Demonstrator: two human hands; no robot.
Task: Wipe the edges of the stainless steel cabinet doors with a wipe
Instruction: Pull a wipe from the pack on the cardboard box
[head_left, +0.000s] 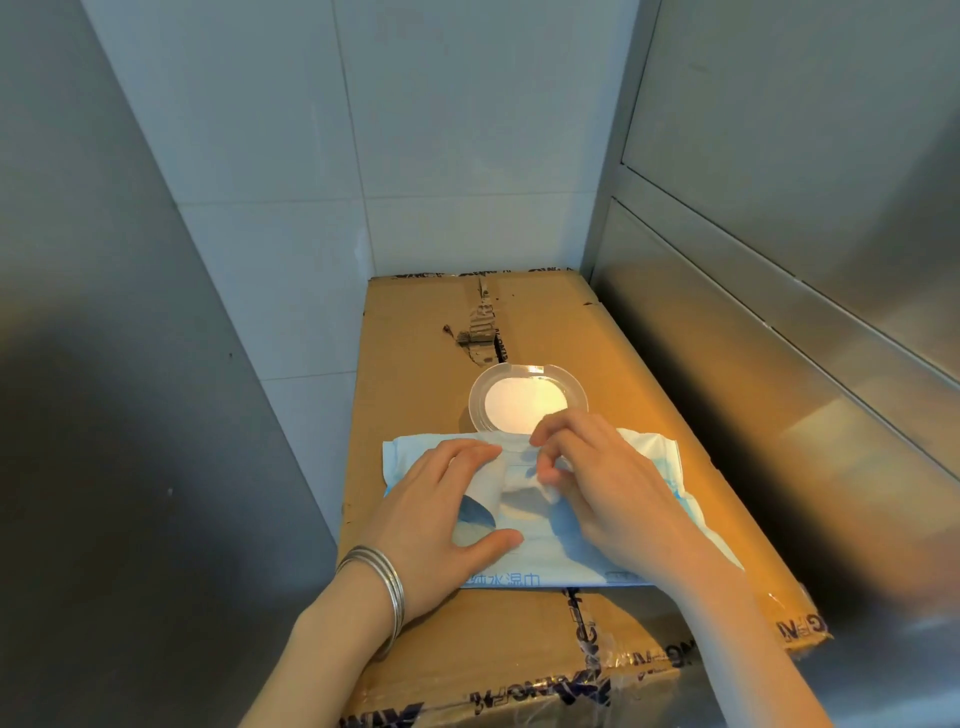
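Stainless steel cabinet doors (805, 156) fill the right side, their seams and edges running from near to far. None of these edges is being wiped yet. A plain steel panel (104, 364) closes off the left, and a tiled wall (363, 130) stands at the far end.

Between the two steel faces sits a taped cardboard box (415, 338), which serves as a makeshift table. On its near half lies a flat blue and white pack of wipes (519, 561), with its opening facing up.

The left hand (441, 509) lies on the left part of the pack with straight, spread fingers. It holds nothing and seems to be there to pin the soft pack down, so that it does not lift when a sheet is pulled. The right hand (608, 478) is over the opening with fingers and thumb curled close together. They pinch a small white tuft, most likely the wipe (540, 483), just emerging at the middle of the pack. How firm that pinch is cannot be judged.

The round clear lid (524, 400) is flipped back towards the far side and rests on the box, out of the fingers' way. A few thin metal bracelets (384, 582) circle the left wrist.

The task looks to be at its very start. The sheet has to come free before any door edge on the right can be reached.
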